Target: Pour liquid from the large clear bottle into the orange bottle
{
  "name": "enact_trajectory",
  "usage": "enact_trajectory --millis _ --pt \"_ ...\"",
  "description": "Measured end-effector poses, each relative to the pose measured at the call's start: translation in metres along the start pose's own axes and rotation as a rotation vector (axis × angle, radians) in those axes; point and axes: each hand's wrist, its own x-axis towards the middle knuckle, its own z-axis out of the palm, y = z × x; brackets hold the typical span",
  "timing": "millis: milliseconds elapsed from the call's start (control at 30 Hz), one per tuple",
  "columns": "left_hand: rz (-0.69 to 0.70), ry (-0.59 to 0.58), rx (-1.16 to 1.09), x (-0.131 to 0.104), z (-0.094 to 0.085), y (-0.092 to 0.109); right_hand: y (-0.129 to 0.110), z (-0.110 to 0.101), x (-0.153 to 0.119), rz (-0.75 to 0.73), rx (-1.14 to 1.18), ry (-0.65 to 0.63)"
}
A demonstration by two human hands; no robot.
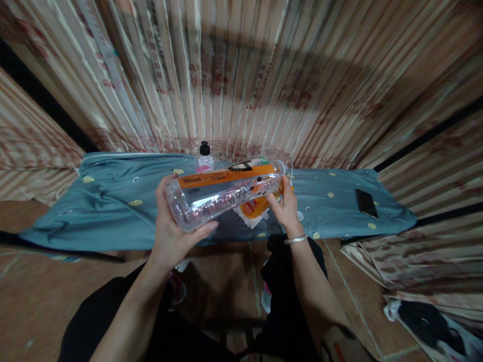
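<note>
A large clear plastic bottle [226, 187] with an orange, printed label is held tilted, its base to the left and its neck up to the right. My left hand [174, 226] is closed around the base, thumb along the underside. At the neck end, my right hand [284, 203] grips with its fingers partly hidden behind the bottle. No liquid shows inside it. Below the bottle lies an orange packet [253, 207] on a crumpled white tissue [252, 221], partly covered. A small bottle with a black cap [204, 149] stands behind, its lower part hidden.
A narrow table with a blue-green cloth [113, 196] spans the view. A dark phone [366, 203] lies at its right end. Striped floral curtains [241, 70] hang close behind. Black frame bars [437, 133] run at the sides. A black-and-white item [430, 322] lies at lower right.
</note>
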Motion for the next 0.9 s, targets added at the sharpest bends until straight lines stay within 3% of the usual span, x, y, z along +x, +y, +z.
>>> enact_trajectory --millis 900 --pt "0.064 0.012 0.034 0.0004 0.0002 -0.0028 -0.0029 -0.0011 0.0009 0.008 0.015 -0.015"
